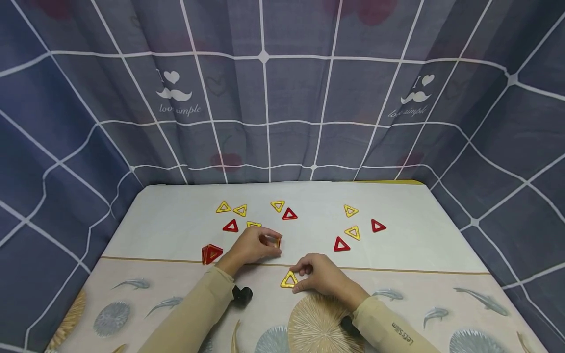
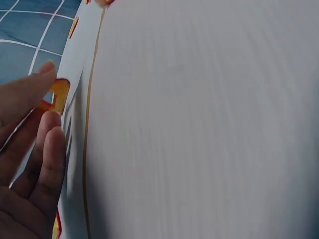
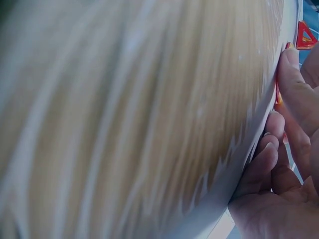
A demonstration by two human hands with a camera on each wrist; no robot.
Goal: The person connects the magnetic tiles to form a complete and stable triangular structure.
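Note:
My left hand (image 1: 256, 245) pinches a small triangle tile (image 2: 61, 97) between thumb and fingers, above the white part of the table. In the left wrist view that tile looks yellow-orange with some red, and its other side is hidden by the fingers. Lower and to the right, my right hand (image 1: 324, 277) has thumb and forefinger on a yellow triangle tile (image 1: 289, 286) with a hollow middle, at the table surface. Just beyond the left hand, another yellow tile (image 1: 253, 224) is partly covered. Red triangle pieces (image 1: 212, 253) stand or lie together left of that hand.
Loose yellow tiles (image 1: 223, 211) and red tiles (image 1: 230, 229) lie at the back left. Others, such as a red one (image 1: 341, 247) and a yellow one (image 1: 357, 233), lie right of centre. A checked curtain (image 1: 291, 98) encloses the table's back and sides.

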